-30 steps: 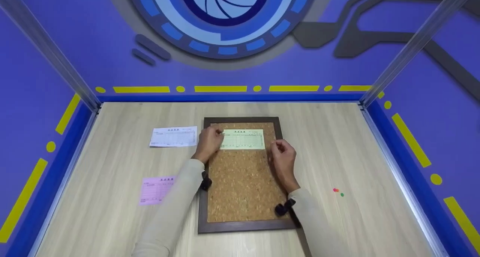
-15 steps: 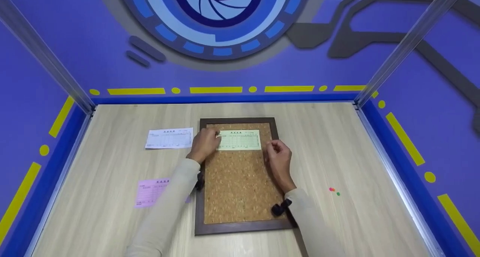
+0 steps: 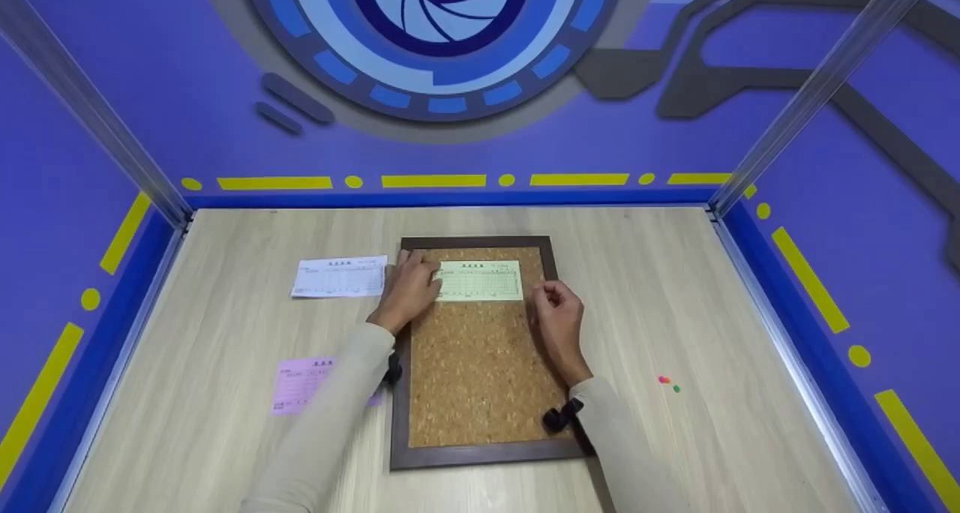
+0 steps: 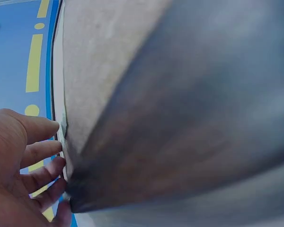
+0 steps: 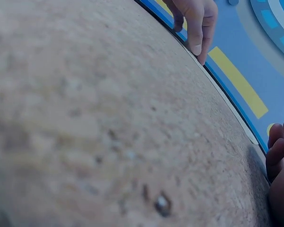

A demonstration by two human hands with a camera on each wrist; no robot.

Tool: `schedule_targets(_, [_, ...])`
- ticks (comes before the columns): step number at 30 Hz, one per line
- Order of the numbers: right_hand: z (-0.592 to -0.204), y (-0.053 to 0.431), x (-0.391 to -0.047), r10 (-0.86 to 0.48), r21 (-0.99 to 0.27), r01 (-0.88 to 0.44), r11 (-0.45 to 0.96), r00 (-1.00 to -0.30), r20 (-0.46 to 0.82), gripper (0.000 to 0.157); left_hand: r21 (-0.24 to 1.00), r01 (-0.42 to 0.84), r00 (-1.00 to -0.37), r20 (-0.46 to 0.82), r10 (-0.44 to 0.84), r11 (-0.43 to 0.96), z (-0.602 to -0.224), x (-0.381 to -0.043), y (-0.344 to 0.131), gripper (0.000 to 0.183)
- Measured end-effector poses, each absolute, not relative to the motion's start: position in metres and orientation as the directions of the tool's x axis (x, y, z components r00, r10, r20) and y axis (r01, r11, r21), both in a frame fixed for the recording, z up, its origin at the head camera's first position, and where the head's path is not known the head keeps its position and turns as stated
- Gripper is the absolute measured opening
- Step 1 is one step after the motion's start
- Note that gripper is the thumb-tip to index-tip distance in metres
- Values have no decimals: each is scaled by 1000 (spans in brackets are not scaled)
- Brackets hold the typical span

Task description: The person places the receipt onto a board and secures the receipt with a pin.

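A pale green printed slip (image 3: 480,281) lies across the upper part of a cork board (image 3: 480,378) with a dark brown frame. My left hand (image 3: 411,284) is at the slip's left end, covering its edge. In the left wrist view, the fingers of my left hand (image 4: 23,165) are spread and lightly bent, their tips at the board. My right hand (image 3: 559,314) hovers by the board's right side, a little right of the slip, thumb and forefinger brought together. In the right wrist view, its curled fingers (image 5: 278,153) show only in part; anything between them is hidden.
A white printed slip (image 3: 339,277) lies left of the board. Nearer me, a pink slip (image 3: 300,385) is partly under my left sleeve. Several small coloured pieces, including a green one (image 3: 676,388), lie to the right. Blue-purple walls (image 3: 450,153) bound the table (image 3: 660,273).
The fingers of my left hand have gone from bunched together at the slip's left end to spread apart, and its wrist has shifted slightly left. My right hand has stayed in place.
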State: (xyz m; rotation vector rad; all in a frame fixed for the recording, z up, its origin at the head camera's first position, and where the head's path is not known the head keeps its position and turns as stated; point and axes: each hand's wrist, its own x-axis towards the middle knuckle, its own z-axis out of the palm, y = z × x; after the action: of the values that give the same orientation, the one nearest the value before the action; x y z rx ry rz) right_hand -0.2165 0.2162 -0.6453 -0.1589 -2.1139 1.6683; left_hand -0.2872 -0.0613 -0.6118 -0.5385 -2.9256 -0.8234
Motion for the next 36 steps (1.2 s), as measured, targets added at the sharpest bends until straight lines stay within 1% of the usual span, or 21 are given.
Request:
schedule_targets(5, [-645,216,-216,347,-942,-172,288,-898,270,15,471,368,-928,138,345,801,-615,-283,-69,41])
schedule_targets(9, [-645,216,-215,346,-943,-161,291,-901,261,17,541,392,-914,136,383,744,-618,-282,-76,48])
schedule_targets(12, [-644,217,-215,342,-944,-161,290,-903,259,16,601,384,-910,116,398,702,-622,-282,-80,56])
schedule_targets(17, [-643,217,-214,345,-947,-157,281,-904,252,13,617,361,-909,63,413,699,-623,-282,-84,66])
schedule_targets(26, [-640,218,-215,329,-949,-139,283,-915,232,16,596,372,-901,47,432,712,-623,-282,-88,71])
schedule_targets(36, [-640,227,-208,188,-961,-173,216,-958,215,12,552,401,-896,68,440,731,-627,-287,-91,71])
